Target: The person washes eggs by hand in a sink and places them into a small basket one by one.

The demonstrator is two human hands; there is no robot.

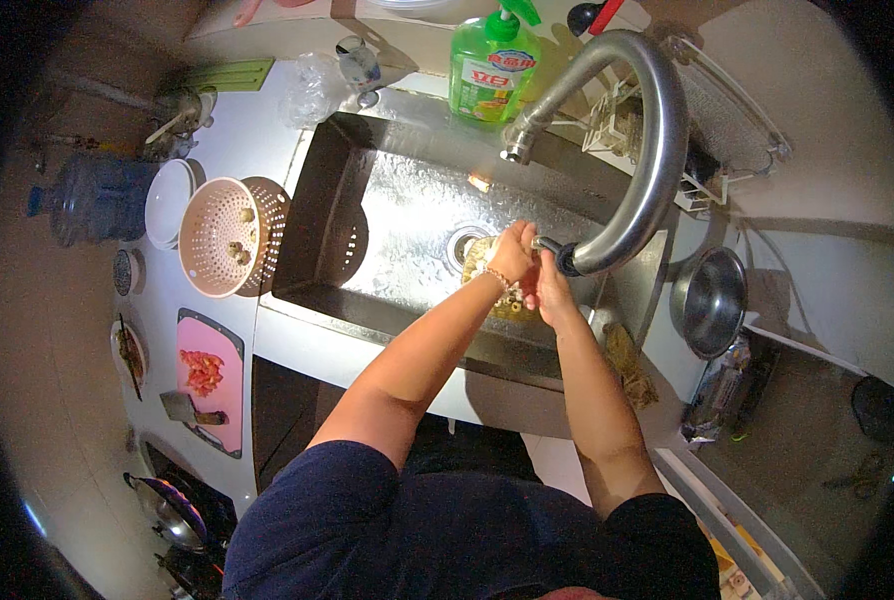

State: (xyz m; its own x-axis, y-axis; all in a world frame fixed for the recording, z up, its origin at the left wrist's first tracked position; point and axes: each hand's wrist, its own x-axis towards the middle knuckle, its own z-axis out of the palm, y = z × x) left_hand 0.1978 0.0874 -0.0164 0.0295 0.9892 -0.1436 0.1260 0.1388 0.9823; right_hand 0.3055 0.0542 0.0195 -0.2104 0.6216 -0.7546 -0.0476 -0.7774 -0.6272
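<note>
Over the right part of the stainless steel sink (409, 202), my left hand (512, 253) and my right hand (552, 289) meet close together beside the faucet (661, 150). A small pale item seems to be between the fingers, too hidden to name. Beneath the hands, a yellowish strainer or bowl (523, 310) holds small pale pieces; my hands cover part of it. The drain (462, 244) shows to its left. An orange scrap (480, 182) lies on the wet sink floor.
A pink colander (214, 206) with several small mushroom-like pieces stands left of the sink. Nearer, a pink cutting board (226, 337) bears chopped red food (202, 373) and a cleaver (181, 406). A green soap bottle (486, 75) stands behind the sink; a metal bowl (711, 302) is at right.
</note>
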